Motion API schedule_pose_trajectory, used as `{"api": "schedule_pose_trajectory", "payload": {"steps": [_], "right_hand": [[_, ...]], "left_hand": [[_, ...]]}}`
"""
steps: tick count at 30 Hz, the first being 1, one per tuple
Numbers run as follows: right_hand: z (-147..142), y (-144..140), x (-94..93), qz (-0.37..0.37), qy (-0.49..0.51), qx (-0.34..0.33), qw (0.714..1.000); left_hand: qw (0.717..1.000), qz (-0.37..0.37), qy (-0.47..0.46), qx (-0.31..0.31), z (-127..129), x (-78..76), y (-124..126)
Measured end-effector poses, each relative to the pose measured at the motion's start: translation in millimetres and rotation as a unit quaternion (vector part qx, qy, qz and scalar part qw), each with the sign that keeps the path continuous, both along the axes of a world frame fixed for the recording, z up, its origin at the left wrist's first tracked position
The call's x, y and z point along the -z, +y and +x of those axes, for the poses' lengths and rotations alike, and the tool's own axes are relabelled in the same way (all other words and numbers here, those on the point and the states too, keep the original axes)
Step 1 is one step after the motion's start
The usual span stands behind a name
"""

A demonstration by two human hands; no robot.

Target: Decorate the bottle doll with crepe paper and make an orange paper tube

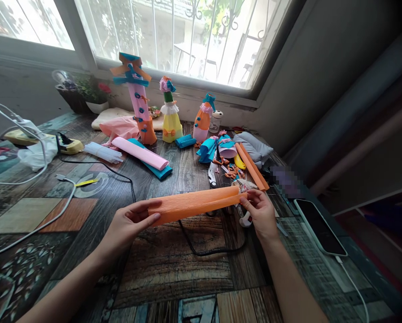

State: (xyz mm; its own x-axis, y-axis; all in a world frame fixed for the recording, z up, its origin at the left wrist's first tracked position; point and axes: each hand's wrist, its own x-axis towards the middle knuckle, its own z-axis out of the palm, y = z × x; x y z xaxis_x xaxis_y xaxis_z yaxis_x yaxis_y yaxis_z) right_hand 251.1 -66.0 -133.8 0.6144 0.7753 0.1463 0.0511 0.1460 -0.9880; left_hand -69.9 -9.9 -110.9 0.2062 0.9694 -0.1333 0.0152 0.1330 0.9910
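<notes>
Daylight from a barred window (187, 40) falls across a worktop (174, 269) covered in a patchwork wood-plank pattern. Above its middle, 1 long roll of orange crepe paper (194, 204) is held level between 2 hands. The left hand (130, 224) takes the roll's left end: the thumb lies on top, and the fingers (143, 220) curl beneath, grasping the paper. The right hand (261, 213) pinches the right end, its fingers (246, 197) clenched on the roll's tip, which ends just at the fingertips. The roll hangs clear of the worktop, over a black cable (201, 249).

Behind it, near the window, stand 3 bottle figures dressed in crepe paper: 1 tall pink and orange figure (138, 103), 1 yellow figure (170, 116) and 1 orange and pink figure (203, 119). In front of them lie 1 pink paper roll (140, 152) resting on 1 teal paper roll (157, 170), 1 short teal roll (185, 141) and 1 further orange roll (251, 166). 1 pair of scissors (212, 172) lies among paper scraps. 1 black smartphone (318, 226) lies at the right, well apart from the hands, and 1 yellow glue gun (68, 143) sits at the left beside a bundle of clear glue sticks (103, 152).
</notes>
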Motion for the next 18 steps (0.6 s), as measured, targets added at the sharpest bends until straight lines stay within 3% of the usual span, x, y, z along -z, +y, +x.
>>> {"api": "schedule_pose_trajectory", "payload": {"steps": [18], "right_hand": [[2.9,-4.2,-6.3,-0.064,-0.028,-0.067,0.995]], "left_hand": [[0.999,0.029,0.005,-0.026,-3.5,-6.4,0.8]]}}
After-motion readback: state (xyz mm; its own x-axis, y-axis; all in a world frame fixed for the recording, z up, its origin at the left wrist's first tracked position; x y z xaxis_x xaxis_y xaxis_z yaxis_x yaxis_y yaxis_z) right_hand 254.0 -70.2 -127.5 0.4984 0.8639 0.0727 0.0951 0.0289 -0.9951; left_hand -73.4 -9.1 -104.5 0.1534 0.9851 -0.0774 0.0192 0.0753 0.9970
